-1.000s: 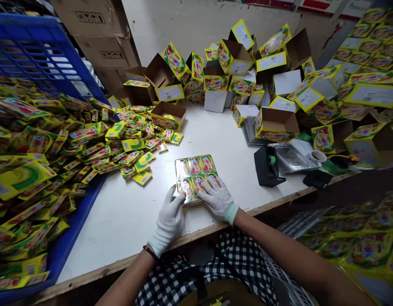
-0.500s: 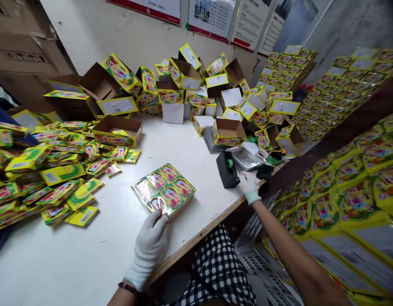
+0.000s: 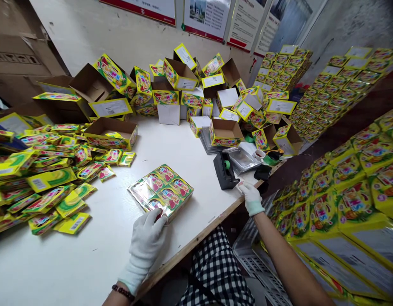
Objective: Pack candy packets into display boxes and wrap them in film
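Pack [image 3: 161, 191]: six small boxes under shiny wrap, lying flat on the worktop [image 3: 180, 146], near its front edge.
My left hand [image 3: 148, 238]: gloved, spread and lying on the pack's near corner, pressing rather than clasping.
My right hand [image 3: 251, 196]: gloved, at the front edge, fingertips just beside the dispenser [image 3: 223, 170]; I cannot tell whether they pinch anything.
Open room: bare white worktop all round the pack, widest behind it and toward me on the left.
Front edge: a wooden strip running slantwise under both my wrists.
Left side: loose boxes [image 3: 46, 170] heaped up, the nearest ones near the pack but apart from it.
Left carton [image 3: 112, 131]: open on top, one small box lying inside.
Right carton [image 3: 225, 134]: open, brown inside; its contents are hidden.
Tray [image 3: 243, 159]: clear, just behind the dispenser.
Back: cartons [image 3: 183, 85] tumbled against the wall, flaps open.
Right: stacks [image 3: 343, 170] off the worktop.
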A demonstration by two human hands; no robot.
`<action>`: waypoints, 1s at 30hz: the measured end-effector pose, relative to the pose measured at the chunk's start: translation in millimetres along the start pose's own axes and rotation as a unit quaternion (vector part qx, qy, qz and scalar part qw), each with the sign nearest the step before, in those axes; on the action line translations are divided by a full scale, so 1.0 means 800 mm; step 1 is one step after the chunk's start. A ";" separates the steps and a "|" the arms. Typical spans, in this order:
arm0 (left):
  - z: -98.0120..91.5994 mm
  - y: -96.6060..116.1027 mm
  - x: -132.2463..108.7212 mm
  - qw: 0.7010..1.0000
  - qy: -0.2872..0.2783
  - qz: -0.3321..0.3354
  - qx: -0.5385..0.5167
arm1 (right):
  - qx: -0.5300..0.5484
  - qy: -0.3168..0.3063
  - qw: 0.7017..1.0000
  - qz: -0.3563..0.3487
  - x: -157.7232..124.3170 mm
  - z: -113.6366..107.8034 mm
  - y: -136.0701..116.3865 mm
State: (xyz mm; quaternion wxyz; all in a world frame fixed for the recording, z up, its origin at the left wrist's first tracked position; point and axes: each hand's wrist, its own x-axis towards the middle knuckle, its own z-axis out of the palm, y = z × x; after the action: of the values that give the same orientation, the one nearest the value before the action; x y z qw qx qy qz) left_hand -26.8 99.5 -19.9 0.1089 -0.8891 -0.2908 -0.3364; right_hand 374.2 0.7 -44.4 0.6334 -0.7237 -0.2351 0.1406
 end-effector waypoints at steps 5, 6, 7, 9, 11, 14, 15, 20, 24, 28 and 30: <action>0.008 -0.008 -0.004 0.998 0.035 0.006 -0.049 | 0.105 -0.013 0.990 0.094 -0.024 0.021 0.021; 0.010 -0.009 -0.006 0.998 0.039 0.007 -0.057 | 0.120 -0.013 0.987 0.108 -0.024 0.026 0.024; 0.011 -0.010 -0.007 0.997 0.043 0.006 -0.063 | 0.133 -0.013 0.984 0.119 -0.022 0.028 0.026; 0.014 -0.010 -0.009 0.996 0.051 0.000 -0.075 | 0.156 -0.018 0.978 0.136 -0.017 0.028 0.025; 0.015 -0.009 -0.010 0.994 0.059 -0.006 -0.090 | 0.175 -0.041 0.972 0.150 -0.018 0.022 0.018; 0.014 -0.004 -0.011 0.993 0.055 -0.025 -0.103 | 0.196 -0.125 0.956 0.177 -0.043 0.023 -0.003; 0.014 -0.003 -0.011 0.993 0.052 -0.033 -0.102 | 0.199 -0.162 0.948 0.188 -0.058 0.029 -0.011; 0.008 0.006 -0.011 0.992 0.029 -0.060 -0.103 | 0.226 -0.346 0.878 0.241 -0.165 0.112 -0.052; -0.011 0.017 -0.008 0.990 -0.020 -0.092 -0.101 | 0.239 -0.390 0.845 0.277 -0.215 0.180 -0.065; -0.033 0.028 0.010 0.988 -0.142 -0.060 -0.026 | 0.236 -0.376 0.850 0.283 -0.218 0.203 -0.052; -0.034 0.031 0.021 0.982 -0.181 -0.058 0.010 | 0.233 -0.374 0.849 0.290 -0.217 0.202 -0.043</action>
State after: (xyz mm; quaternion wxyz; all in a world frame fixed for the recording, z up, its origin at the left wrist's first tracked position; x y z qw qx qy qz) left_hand -16.7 76.5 11.6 0.0438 -0.9159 -0.3598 -0.1725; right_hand 140.0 51.6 -52.8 0.5780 -0.4825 -0.1942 0.6288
